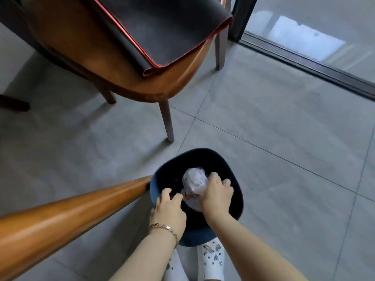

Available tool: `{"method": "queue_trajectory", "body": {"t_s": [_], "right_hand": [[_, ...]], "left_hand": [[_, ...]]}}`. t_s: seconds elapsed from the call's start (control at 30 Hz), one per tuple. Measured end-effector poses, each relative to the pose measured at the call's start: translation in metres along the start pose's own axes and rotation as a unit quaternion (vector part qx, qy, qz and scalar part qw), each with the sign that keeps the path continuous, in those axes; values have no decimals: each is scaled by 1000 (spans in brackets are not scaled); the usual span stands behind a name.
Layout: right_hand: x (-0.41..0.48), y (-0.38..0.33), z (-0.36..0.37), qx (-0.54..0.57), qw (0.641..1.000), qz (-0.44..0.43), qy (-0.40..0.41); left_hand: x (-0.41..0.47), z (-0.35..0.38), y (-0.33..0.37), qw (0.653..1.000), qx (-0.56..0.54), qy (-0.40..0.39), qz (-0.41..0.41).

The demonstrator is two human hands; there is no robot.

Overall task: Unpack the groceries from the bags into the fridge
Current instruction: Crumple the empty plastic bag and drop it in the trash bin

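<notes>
A dark blue bin [231, 173] stands on the floor just in front of my feet. Inside it lies a crumpled, translucent white plastic bag [193, 180] with something red showing near its lower edge. My right hand [217, 191] reaches into the bin and grips the bag from the right, fingers curled over it. My left hand [169, 209], with a gold bracelet at the wrist, has its fingers curled at the bin's near left rim, beside the bag. Whether it holds the rim or the bag's edge is hidden.
An orange-brown chair [121, 78] with a black, red-edged mat [158, 27] draped over it stands ahead on the left. A curved wooden edge [60, 220] crosses the lower left, touching the bin. A glass sliding door [316, 37] and its floor track run along the right. Grey floor tiles lie between.
</notes>
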State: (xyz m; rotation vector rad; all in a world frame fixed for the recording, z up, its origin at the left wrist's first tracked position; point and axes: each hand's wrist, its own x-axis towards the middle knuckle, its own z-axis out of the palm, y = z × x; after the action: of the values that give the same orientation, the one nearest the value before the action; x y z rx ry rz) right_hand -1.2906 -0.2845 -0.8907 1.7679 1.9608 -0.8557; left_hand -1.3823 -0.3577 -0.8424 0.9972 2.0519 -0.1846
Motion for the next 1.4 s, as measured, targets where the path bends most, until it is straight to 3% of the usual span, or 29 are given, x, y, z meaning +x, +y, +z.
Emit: {"method": "queue_trajectory", "body": {"t_s": [0.13, 0.27, 0.5, 0.6, 0.83, 0.97, 1.13, 1.4], "right_hand": [[9, 4, 21, -48, 995, -7, -82], [-1, 10, 4, -68, 970, -41, -231], [-59, -1, -134, -53, 967, -64, -240], [-100, -19, -217, -89, 966, -91, -223], [-225, -87, -390, -179, 946, -226, -147], [-294, -138, -440, -228, 913, -323, -101], [-355, -208, -440, -257, 877, -400, -67], [-410, -326, -371, -258, 855, -444, -78]], "left_hand": [[14, 3, -9, 1000, -6, -4, -21], [9, -16, -2, 999, 12, -22, -19], [-64, -93, 56, 990, 69, -123, -17], [-113, -143, 86, 992, 57, -113, -6], [-247, -284, 117, 1000, 1, 19, -24], [-323, -350, 90, 992, -27, 114, -39], [-387, -387, -1, 966, -86, 232, -74], [-452, -395, -208, 882, -121, 423, -170]]}}
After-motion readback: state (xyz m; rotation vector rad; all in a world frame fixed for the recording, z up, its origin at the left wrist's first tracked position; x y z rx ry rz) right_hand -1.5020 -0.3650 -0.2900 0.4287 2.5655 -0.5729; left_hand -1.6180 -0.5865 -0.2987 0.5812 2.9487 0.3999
